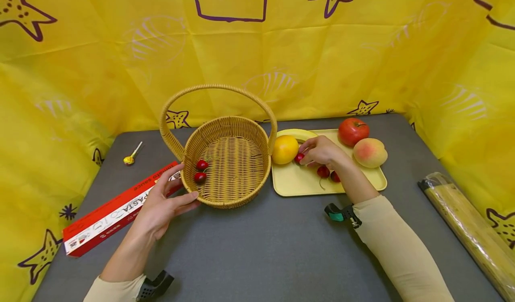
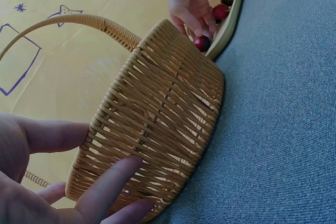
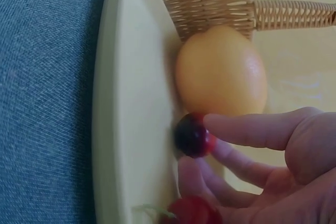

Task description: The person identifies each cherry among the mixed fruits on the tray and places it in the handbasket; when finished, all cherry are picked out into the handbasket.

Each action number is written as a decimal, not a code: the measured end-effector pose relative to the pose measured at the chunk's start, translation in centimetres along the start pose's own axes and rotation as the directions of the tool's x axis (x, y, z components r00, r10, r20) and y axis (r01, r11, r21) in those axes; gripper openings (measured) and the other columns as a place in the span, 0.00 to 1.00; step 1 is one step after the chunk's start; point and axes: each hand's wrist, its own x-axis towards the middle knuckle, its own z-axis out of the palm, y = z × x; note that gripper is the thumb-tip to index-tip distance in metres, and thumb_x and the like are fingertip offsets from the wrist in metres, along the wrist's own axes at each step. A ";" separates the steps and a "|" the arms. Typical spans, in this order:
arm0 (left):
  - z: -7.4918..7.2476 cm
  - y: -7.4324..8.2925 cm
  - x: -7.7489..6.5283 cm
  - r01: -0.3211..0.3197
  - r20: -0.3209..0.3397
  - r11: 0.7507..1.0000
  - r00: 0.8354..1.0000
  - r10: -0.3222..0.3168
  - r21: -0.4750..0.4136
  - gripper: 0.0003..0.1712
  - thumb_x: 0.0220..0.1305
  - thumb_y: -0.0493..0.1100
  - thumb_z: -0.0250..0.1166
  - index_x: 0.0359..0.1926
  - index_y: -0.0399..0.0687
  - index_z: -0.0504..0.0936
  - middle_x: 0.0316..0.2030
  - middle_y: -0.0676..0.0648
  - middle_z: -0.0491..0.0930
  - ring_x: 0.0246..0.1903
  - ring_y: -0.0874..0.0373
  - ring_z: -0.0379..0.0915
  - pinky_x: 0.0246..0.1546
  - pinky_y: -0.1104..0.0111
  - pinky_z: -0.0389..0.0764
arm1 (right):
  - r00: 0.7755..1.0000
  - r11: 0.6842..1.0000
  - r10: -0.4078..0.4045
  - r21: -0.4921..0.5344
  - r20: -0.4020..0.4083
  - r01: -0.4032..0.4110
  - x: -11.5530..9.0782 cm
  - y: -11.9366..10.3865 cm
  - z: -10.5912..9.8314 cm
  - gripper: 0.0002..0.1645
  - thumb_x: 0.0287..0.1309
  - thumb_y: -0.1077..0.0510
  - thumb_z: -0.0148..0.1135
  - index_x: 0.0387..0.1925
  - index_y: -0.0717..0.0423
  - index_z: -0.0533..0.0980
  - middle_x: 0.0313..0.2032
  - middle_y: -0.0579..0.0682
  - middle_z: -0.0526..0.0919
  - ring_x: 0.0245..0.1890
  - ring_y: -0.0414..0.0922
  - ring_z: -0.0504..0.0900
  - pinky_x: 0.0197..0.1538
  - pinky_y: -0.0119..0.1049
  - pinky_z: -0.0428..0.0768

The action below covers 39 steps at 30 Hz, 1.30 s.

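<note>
A round wicker basket (image 1: 225, 199) with a tall hoop handle stands in the middle of the table. Inside it, at the left, lie two red cherries (image 1: 202, 165). My left hand (image 1: 162, 201) rests against the basket's left and front outer wall with fairly straight, spread fingers, also seen in the left wrist view. Over a pale yellow tray (image 1: 293, 186), my right hand (image 1: 323, 152) pinches a dark red cherry (image 3: 193, 136) between fingertips, beside an orange-yellow round fruit (image 1: 284, 149). Two more cherries (image 1: 323, 172) lie on the tray under the right wrist.
The tray also bears a banana (image 1: 299, 134), a round red fruit (image 1: 353, 131) and a peach (image 1: 370, 153). Left of the basket lie a red pasta box (image 1: 120, 210) and a lollipop (image 1: 129, 159). A clear-wrapped long package (image 1: 462, 221) lies at the right edge.
</note>
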 end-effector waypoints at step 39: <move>0.0 -0.1 0.0 -0.012 0.007 1.000 1.000 0.012 -0.001 0.51 0.56 0.35 0.70 0.74 0.57 0.52 0.65 0.34 0.54 0.49 0.43 0.77 0.46 0.49 0.81 | 0.999 0.999 -0.026 0.039 -0.021 0.027 -1.5 0.2 -0.6 0.23 0.49 0.69 0.69 0.49 0.65 0.76 0.45 0.62 0.78 0.37 0.52 0.82 0.46 0.44 0.85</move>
